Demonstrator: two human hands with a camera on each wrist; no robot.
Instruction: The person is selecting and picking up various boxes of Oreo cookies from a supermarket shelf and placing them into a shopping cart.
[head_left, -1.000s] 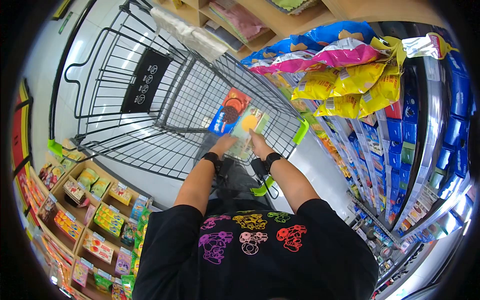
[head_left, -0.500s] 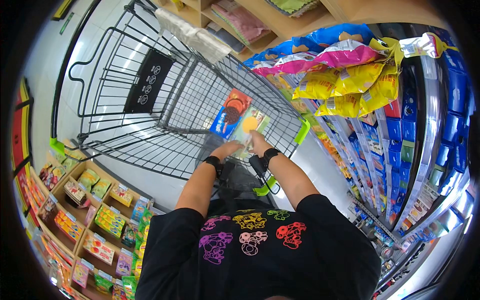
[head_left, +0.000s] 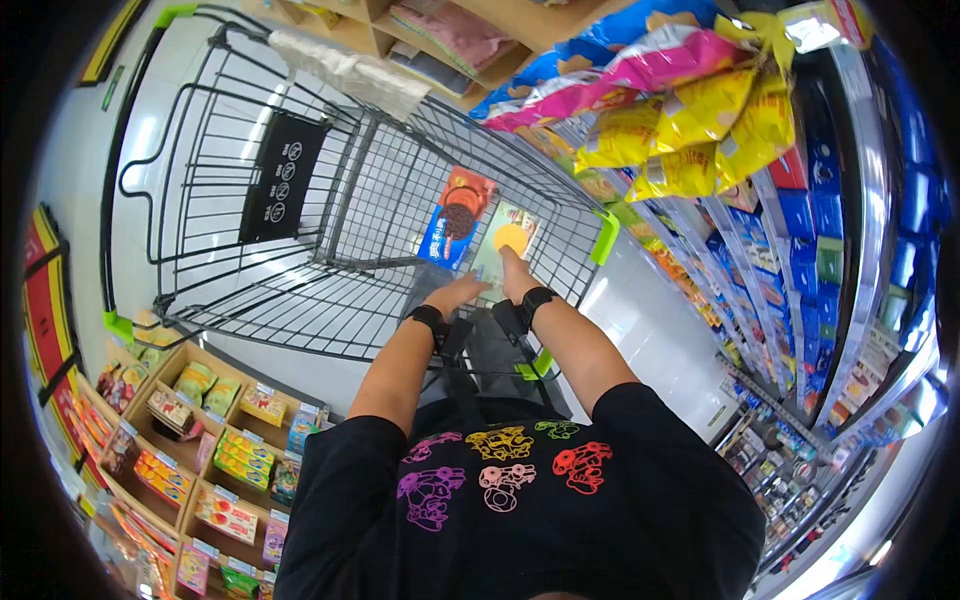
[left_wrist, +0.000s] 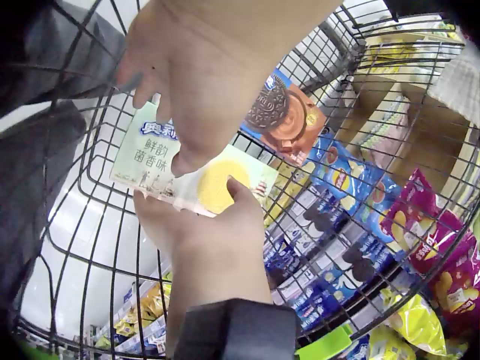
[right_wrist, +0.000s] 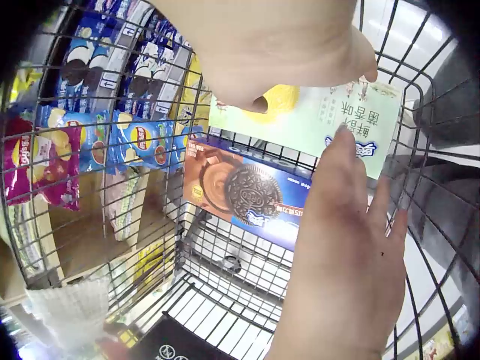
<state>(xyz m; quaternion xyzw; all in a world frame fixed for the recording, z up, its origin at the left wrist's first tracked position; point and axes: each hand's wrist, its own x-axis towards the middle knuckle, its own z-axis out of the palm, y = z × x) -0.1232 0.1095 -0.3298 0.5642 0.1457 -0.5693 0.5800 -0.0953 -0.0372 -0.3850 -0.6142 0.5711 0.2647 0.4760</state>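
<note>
Green box is gripped at one edge by right hand, touched by straight-fingered left hand. Room is left between blue box and black panel.

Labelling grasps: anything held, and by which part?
Pale green Oreo box: right hand pinches its long edge beside the yellow biscuit picture, thumb on the face. Whether the left hand grips too can't be told.
</note>
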